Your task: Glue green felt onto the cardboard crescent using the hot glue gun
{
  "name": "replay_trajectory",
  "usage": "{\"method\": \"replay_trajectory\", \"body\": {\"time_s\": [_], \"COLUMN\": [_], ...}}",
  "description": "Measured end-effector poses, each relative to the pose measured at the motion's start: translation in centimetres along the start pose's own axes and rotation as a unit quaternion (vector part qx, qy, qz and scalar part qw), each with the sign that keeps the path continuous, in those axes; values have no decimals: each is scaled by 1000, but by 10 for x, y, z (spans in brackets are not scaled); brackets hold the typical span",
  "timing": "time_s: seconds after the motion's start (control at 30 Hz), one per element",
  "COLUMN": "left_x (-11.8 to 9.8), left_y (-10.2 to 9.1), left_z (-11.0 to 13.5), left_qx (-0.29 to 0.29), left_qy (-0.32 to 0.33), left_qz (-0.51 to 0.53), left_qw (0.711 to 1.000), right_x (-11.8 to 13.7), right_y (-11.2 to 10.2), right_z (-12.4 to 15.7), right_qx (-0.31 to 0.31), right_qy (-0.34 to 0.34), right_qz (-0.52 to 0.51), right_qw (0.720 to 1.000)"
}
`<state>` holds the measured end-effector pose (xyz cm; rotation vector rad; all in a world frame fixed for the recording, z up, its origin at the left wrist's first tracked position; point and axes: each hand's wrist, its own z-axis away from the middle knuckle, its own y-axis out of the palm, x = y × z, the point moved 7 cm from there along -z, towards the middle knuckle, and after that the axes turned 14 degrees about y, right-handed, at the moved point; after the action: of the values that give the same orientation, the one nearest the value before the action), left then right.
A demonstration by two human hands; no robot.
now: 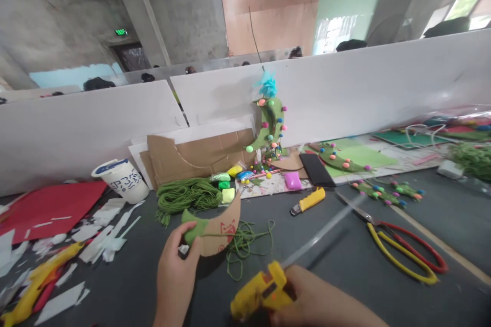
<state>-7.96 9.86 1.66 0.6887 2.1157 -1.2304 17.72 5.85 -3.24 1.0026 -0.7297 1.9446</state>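
Observation:
My left hand [178, 260] pinches the left end of a cardboard crescent [217, 235], which is wrapped there in green yarn. Bare cardboard with a red print shows on the rest of it. Loose green yarn [247, 242] trails from the crescent onto the table. My right hand [307, 294] grips a yellow hot glue gun [264, 294], a clear glue stick [326, 230] jutting from its back end. The gun's nozzle end is low in the picture, right of my left hand. Behind the crescent lies a skein of green yarn [187, 194].
Scissors [374, 222], a yellow utility knife [309, 201] and a black phone [316, 169] lie to the right. A decorated green crescent [280, 117] stands by the white partition [345, 92]. Paper scraps, a white cup [126, 184] and another yellow tool [42, 276] are left.

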Motion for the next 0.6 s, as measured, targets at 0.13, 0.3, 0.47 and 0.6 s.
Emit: {"method": "replay_trajectory", "body": {"time_s": [0.13, 0.3, 0.47, 0.6], "left_x": [1, -11, -24, -23], "left_y": [2, 15, 19, 12], "left_z": [2, 10, 21, 22], "left_qx": [5, 39, 79, 78], "left_qy": [-6, -4, -22, -27], "left_qz": [39, 88, 125, 99], "left_qw": [999, 995, 989, 992], "right_x": [-2, 13, 29, 19], "right_y": [5, -10, -32, -16], "right_z": [1, -2, 7, -9], "right_qx": [-63, -215, -278, -97], "right_qy": [4, -35, -142, -135], "right_qz": [144, 279, 41, -183], "right_qw": [988, 935, 949, 969]}}
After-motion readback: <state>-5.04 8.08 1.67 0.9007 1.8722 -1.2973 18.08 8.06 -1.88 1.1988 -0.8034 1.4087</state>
